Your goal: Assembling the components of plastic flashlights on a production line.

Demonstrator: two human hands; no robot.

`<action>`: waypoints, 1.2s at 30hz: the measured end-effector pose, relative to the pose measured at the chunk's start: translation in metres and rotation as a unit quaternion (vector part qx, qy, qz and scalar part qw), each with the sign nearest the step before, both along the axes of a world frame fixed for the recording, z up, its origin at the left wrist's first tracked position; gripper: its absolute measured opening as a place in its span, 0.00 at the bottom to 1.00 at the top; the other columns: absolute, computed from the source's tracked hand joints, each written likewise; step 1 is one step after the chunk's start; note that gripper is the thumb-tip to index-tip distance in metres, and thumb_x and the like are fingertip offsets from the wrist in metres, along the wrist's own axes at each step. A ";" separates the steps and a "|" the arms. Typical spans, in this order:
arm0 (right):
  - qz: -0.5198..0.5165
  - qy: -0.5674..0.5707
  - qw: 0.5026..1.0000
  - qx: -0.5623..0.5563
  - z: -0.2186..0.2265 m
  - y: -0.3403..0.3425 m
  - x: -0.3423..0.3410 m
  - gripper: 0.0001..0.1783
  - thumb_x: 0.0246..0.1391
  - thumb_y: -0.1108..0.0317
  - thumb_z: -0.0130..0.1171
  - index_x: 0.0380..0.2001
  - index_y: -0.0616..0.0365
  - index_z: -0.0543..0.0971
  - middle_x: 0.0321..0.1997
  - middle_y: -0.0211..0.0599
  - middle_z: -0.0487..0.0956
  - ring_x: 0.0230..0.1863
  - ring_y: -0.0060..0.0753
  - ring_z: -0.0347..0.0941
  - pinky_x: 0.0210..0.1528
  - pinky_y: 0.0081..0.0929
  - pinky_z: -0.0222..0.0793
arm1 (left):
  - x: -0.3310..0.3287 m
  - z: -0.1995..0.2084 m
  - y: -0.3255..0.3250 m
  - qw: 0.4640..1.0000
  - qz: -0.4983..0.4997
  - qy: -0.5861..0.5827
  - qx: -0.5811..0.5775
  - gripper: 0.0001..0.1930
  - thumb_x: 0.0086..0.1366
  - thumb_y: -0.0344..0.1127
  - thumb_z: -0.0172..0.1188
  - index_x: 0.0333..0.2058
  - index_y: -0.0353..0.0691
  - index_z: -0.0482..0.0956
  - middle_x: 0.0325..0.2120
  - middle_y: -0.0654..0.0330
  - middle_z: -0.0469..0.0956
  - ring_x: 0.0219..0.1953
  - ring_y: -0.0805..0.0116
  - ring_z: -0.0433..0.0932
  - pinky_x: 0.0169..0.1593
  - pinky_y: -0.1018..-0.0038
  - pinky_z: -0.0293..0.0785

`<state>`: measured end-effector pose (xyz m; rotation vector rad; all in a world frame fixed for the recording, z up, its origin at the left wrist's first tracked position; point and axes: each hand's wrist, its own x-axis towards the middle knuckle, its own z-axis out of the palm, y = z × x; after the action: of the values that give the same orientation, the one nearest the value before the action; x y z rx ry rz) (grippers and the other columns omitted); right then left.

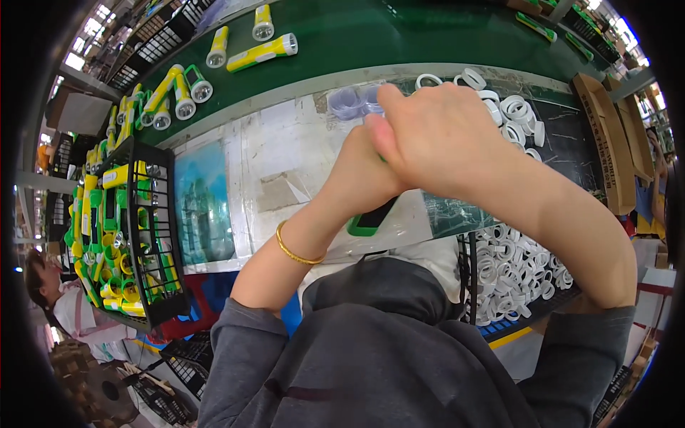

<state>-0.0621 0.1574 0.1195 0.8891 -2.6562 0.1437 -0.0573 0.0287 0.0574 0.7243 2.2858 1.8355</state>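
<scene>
Over the worktable, my left hand (362, 165) is closed round a green flashlight (364, 230) with a black panel. Its lower end sticks out below my wrists, tilted toward me, and a sliver of green shows between the hands. My right hand (444, 132) is wrapped over the far end of the flashlight, pressed against my left fingers; the head of the light is hidden beneath it. Just beyond my hands lie clear plastic lens discs (345, 102). White rings (515, 110) are scattered to the right of them.
A black crate (158, 235) of yellow-green flashlights stands at the left. Finished-looking flashlights (262, 53) lie on the green belt (371, 36) at the back. Near my right side is a bin of white rings (503, 267). A cardboard box (606, 143) edges the table's right; another person (68, 299) sits at left.
</scene>
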 end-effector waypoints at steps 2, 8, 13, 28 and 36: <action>-0.027 -0.119 0.989 0.090 0.010 0.000 0.001 0.17 0.58 0.55 0.47 0.36 0.59 0.75 0.29 0.49 0.78 0.23 0.47 0.74 0.25 0.42 0.69 | 0.000 -0.001 -0.002 0.997 -0.033 -0.032 0.059 0.14 0.45 0.27 0.66 0.33 0.34 0.77 0.26 0.61 0.79 0.26 0.71 0.78 0.31 0.74 0.74; 0.008 -0.486 0.865 -0.121 0.053 0.027 -0.018 0.29 0.61 0.46 0.39 0.53 0.57 0.71 0.38 0.50 0.77 0.34 0.48 0.75 0.31 0.40 0.70 | 0.012 0.012 -0.019 0.925 -0.105 -0.297 0.214 0.14 0.45 0.26 0.65 0.33 0.33 0.75 0.22 0.59 0.76 0.24 0.70 0.77 0.28 0.75 0.74; 0.173 -0.155 0.971 -0.065 0.003 0.029 -0.014 0.29 0.55 0.44 0.50 0.42 0.62 0.76 0.29 0.47 0.78 0.28 0.42 0.76 0.23 0.35 0.68 | 0.016 0.011 -0.013 0.954 -0.078 -0.247 0.150 0.13 0.45 0.27 0.65 0.32 0.33 0.75 0.21 0.60 0.76 0.23 0.69 0.77 0.28 0.73 0.74; 0.196 -0.280 0.910 -0.236 0.005 0.045 -0.005 0.22 0.46 0.56 0.65 0.41 0.58 0.75 0.29 0.44 0.76 0.30 0.36 0.73 0.32 0.26 0.68 | 0.012 -0.012 -0.003 0.987 0.103 0.115 -0.049 0.21 0.42 0.32 0.70 0.35 0.38 0.73 0.25 0.55 0.78 0.27 0.55 0.79 0.31 0.66 0.73; -0.039 -0.254 0.966 -0.032 0.021 0.038 0.000 0.24 0.49 0.45 0.56 0.32 0.57 0.78 0.19 0.41 0.73 0.21 0.44 0.69 0.26 0.31 0.65 | 0.014 0.000 -0.004 0.975 0.125 0.110 -0.147 0.21 0.40 0.30 0.71 0.36 0.41 0.76 0.27 0.57 0.78 0.30 0.56 0.79 0.34 0.68 0.74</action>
<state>-0.0619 0.1958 0.1406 0.8109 -3.1275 0.4974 -0.0437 0.0243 0.0579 0.6443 2.8262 1.5126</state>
